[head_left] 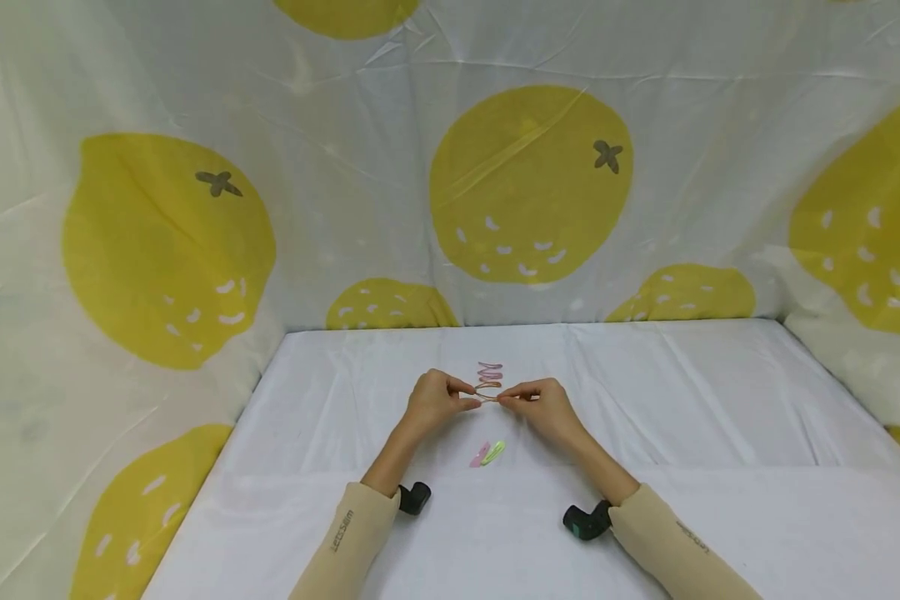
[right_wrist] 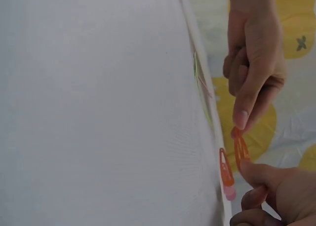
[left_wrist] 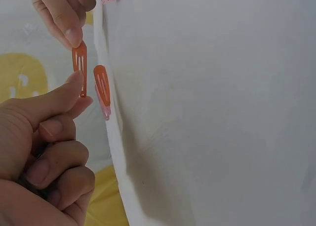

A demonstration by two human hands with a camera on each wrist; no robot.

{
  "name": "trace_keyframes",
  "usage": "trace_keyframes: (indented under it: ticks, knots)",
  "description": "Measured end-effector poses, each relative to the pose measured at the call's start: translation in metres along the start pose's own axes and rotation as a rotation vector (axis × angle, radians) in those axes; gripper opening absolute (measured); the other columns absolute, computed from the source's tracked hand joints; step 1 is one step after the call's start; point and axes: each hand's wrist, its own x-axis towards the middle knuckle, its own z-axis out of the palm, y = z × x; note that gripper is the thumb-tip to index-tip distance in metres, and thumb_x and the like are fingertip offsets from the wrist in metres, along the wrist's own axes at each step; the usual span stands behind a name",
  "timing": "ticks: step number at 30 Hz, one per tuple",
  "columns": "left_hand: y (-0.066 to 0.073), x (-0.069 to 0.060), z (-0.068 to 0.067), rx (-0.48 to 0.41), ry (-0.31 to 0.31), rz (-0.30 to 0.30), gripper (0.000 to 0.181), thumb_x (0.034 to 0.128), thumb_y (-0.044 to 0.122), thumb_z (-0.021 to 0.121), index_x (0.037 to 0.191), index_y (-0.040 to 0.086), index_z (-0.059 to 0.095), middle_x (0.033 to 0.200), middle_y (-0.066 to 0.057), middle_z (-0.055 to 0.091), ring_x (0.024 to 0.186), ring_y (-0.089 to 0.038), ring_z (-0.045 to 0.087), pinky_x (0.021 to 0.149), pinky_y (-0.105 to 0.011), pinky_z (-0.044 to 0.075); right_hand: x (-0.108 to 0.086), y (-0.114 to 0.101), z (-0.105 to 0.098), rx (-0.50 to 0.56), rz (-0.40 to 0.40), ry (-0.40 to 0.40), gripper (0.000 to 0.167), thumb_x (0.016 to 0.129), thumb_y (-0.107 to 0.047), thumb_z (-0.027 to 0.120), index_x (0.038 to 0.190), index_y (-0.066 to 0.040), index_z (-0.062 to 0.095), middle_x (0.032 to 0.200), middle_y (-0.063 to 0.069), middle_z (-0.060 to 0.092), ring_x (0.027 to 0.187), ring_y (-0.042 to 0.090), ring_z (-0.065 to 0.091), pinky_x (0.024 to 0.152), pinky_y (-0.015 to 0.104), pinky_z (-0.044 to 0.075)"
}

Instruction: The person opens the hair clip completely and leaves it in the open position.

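Between both hands, above the white table, is an orange snap hair clip [left_wrist: 79, 51]. My left hand [head_left: 433, 402] pinches one end between thumb and fingertip. The other end is pinched by my right hand [head_left: 546, 408]. In the right wrist view the held clip's slots run lengthwise between the two thumbs. Just beyond it lies another orange hair clip [left_wrist: 101, 81], with a pink hair clip [right_wrist: 229, 193] partly hidden behind it. Pink clips [head_left: 490, 375] continue that row away from me in the head view.
Nearer to me on the white-covered table [head_left: 270, 517] lie a green hair clip [head_left: 493, 452] and a pink hair clip [head_left: 480, 455], side by side. A lemon-print curtain [head_left: 345, 167] stands behind the table and at both sides. Black wrist cameras [head_left: 587, 522] stick out below the sleeves.
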Motion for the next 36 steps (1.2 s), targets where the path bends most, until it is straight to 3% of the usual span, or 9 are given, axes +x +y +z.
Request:
trace_keyframes:
  ticks: [6,18,23,36]
  knots:
    - [0.000,0.010,0.003,0.090,0.006,-0.038,0.015,0.0800,0.018,0.090,0.092,0.009,0.086,0.071,-0.005,0.072,0.063,-0.009,0.050,0.056,-0.023,0.039,0.012,0.002,0.004,-0.021,0.044,0.025,0.009,0.090,-0.017,0.081,0.095,-0.010,0.085,0.085,0.005,0.077,0.072,0.010,0.049,0.062,0.020,0.037]
    - [0.002,0.022,0.003,0.245,-0.045,-0.007,0.017,0.0813,0.021,0.089,0.094,0.011,0.086,0.086,-0.003,0.079,0.077,-0.014,0.063,0.062,-0.028,0.047,0.025,0.006,0.009,-0.078,0.076,0.073,0.009,0.089,-0.016,0.082,0.093,-0.008,0.085,0.079,0.005,0.076,0.070,0.010,0.050,0.061,0.022,0.036]
    - [0.004,0.023,0.001,0.265,-0.074,-0.021,0.017,0.0825,0.021,0.088,0.096,0.010,0.085,0.087,-0.004,0.078,0.076,-0.014,0.063,0.062,-0.028,0.047,0.025,0.008,0.010,-0.076,0.078,0.078,0.011,0.089,-0.016,0.082,0.094,-0.007,0.085,0.078,0.005,0.075,0.069,0.010,0.049,0.061,0.023,0.035]
    - [0.003,0.023,0.003,0.280,-0.045,-0.034,0.015,0.0817,0.021,0.089,0.094,0.012,0.085,0.087,-0.003,0.078,0.078,-0.016,0.064,0.064,-0.030,0.048,0.022,0.007,0.010,-0.058,0.083,0.080,0.012,0.089,-0.016,0.082,0.096,-0.007,0.084,0.073,0.004,0.071,0.068,0.011,0.048,0.059,0.022,0.035]
